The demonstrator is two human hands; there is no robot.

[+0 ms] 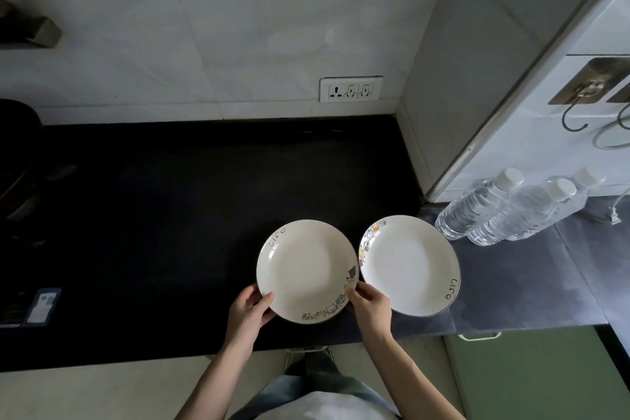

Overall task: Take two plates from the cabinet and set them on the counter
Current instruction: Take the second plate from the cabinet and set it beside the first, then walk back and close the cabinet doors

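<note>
Two white plates with small cartoon pictures and the word "Life" on their rims lie side by side on the black counter [170, 215], near its front edge. My left hand [250, 312] grips the near-left rim of the left plate [306, 269]. My right hand [370, 309] holds that same plate's near-right rim, thumb on top, in the gap between the two plates. The right plate [409, 264] rests flat with its left rim touching or slightly overlapping the left plate; whether my right hand touches it I cannot tell.
Several clear water bottles [504, 211] lie on the grey surface right of the plates. A wall socket [351, 89] sits on the tiled backsplash. A dark pot [17, 153] stands at the far left, a small box [42, 305] at the front left. Hooks [579, 112] hang on the right panel.
</note>
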